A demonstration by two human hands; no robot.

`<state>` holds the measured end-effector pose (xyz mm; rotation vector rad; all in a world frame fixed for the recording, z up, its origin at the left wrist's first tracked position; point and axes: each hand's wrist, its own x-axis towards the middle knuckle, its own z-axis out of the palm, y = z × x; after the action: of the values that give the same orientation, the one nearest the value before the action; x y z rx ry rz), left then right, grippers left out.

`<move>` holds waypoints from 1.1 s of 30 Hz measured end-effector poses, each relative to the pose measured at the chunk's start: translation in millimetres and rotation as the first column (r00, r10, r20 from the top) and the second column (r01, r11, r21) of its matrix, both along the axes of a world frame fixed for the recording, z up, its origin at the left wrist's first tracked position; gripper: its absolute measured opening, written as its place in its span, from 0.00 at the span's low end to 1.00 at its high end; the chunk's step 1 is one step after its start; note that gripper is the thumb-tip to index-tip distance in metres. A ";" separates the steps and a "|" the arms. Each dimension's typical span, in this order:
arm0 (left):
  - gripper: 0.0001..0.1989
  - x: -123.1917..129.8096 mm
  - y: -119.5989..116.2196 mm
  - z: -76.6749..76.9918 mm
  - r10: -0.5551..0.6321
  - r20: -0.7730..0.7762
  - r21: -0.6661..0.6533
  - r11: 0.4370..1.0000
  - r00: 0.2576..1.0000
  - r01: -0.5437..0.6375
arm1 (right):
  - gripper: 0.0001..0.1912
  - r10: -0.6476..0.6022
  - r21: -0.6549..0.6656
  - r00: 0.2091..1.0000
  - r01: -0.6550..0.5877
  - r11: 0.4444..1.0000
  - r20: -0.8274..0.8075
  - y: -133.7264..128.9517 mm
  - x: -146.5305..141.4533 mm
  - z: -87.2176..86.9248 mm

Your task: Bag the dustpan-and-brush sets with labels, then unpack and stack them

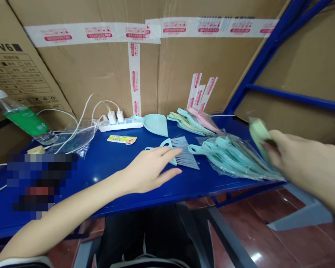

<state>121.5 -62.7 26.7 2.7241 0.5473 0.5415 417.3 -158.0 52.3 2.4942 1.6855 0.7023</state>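
Note:
My left hand reaches over the blue table with its fingers stretched out, above a small mint hand brush with grey bristles. It partly hides the brush's handle; whether it touches the brush I cannot tell. My right hand, smeared by motion, is closed around a pale green plastic thing at the right, above the table's edge; its full shape is hidden. Beside it lies a pile of mint dustpans in clear plastic bags. A loose mint dustpan rests at the back, behind the brush.
Pink, green and mint bagged pieces lie at the back. A white power strip with plugs and cables stands near a colourful label. At left are a tilted bottle and a blurred-out patch. Cardboard and a blue frame border the table.

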 end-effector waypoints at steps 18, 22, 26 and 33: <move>0.27 -131.2 -60.5 -59.4 0.636 0.346 -0.912 0.401 0.690 0.089 | 0.07 0.886 0.301 0.461 -0.839 0.453 -0.048 59.6 -167.1 -57.4; 0.26 -133.4 -72.2 -66.3 0.761 0.327 -0.933 0.354 0.560 0.065 | 0.08 0.864 0.179 0.465 -0.849 0.496 -0.191 60.0 -171.0 -72.9; 0.24 -135.8 -74.5 -69.0 0.819 0.282 -0.958 0.268 0.500 0.102 | 0.11 0.885 0.153 0.357 -0.898 0.413 -0.299 54.8 -162.6 -74.5; 0.25 -145.5 -73.0 -67.5 0.826 0.261 -0.965 0.225 0.500 0.132 | 0.17 0.956 0.165 0.215 -0.954 0.250 -0.202 54.8 -151.5 -69.0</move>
<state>-24.0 -135.7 -40.8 0.9179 0.9412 1.0397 265.8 -103.3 -16.7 1.1686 3.3168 0.3163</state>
